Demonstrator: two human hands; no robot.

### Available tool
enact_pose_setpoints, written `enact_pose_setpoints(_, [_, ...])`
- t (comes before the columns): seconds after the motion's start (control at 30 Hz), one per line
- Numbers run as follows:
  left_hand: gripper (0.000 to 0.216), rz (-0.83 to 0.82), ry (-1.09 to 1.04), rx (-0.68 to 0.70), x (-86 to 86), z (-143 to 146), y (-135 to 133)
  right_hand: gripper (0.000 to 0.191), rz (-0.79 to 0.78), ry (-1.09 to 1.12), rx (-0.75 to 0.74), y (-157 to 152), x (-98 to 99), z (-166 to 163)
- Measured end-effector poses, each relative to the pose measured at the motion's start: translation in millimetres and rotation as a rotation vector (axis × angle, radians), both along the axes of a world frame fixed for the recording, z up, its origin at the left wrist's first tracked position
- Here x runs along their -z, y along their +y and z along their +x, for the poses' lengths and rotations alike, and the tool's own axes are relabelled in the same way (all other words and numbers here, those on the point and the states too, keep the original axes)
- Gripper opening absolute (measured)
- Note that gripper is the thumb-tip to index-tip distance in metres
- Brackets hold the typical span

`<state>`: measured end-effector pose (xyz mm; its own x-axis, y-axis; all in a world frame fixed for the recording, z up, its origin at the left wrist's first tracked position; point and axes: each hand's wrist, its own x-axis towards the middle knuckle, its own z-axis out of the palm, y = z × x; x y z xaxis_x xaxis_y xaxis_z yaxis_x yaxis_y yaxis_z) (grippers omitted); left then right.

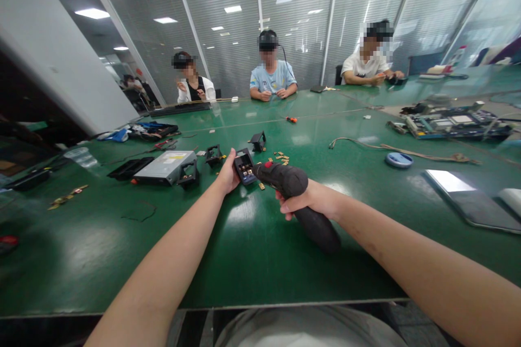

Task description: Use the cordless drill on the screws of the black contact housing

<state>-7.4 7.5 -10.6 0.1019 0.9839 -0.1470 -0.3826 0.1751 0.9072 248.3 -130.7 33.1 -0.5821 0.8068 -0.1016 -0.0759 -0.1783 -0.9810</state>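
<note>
My left hand (228,172) grips a small black part with a dark circuit board (245,167), held upright on the green table (252,260). My right hand (311,200) is wrapped round the handle of a black electric screwdriver (291,187) with a red switch. The tool's tip points left and meets the small part. Small gold-coloured pieces (281,158) lie just behind the part, and black brackets (257,141) stand a little farther back.
A grey optical drive (165,167) and a black tray (129,168) lie at the left. A circuit board (456,123), a cable (391,147), a blue round lid (399,160) and a metal panel (468,195) lie at the right. Three people sit at the far side.
</note>
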Motion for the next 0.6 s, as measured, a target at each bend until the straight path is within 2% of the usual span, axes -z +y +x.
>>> enact_pose_setpoints(0.43, [0.060, 0.011, -0.007, -0.008, -2.2, 2.2, -3.3, 0.038, 0.003, -0.017, -0.001, -1.4, -3.4, -2.5])
enact_pose_setpoints(0.6, [0.060, 0.003, -0.007, 0.007, -3.0, 2.2, -3.9, 0.039, -0.006, -0.010, -0.017, 1.8, 1.1, -1.5])
